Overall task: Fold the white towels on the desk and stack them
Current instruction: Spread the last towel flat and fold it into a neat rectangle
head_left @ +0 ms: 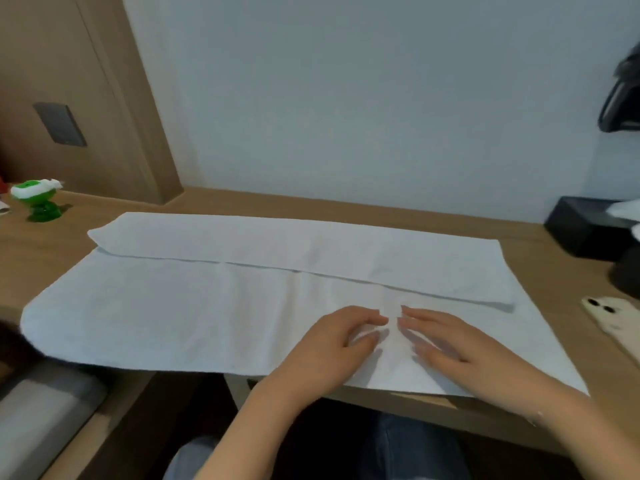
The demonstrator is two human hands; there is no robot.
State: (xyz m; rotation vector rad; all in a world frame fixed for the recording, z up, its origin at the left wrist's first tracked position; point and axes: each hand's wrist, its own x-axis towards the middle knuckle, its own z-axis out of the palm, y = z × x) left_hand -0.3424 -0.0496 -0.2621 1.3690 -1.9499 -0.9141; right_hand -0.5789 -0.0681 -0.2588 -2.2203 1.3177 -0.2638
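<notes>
Both flat, open hands, left hand (332, 344) and right hand (446, 344), smooth the part-folded white towel (173, 317) on the counter (398, 209); next, probably lift its near edge.

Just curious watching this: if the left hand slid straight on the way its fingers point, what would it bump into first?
Probably the right hand: the left hand points at its fingertips, both resting flat on the white towel.

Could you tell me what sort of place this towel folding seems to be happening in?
Probably a hotel room or bedroom: a wall-mounted wooden desk carries a white towel, a black tissue box and a phone, beside wood wall panelling.
</notes>
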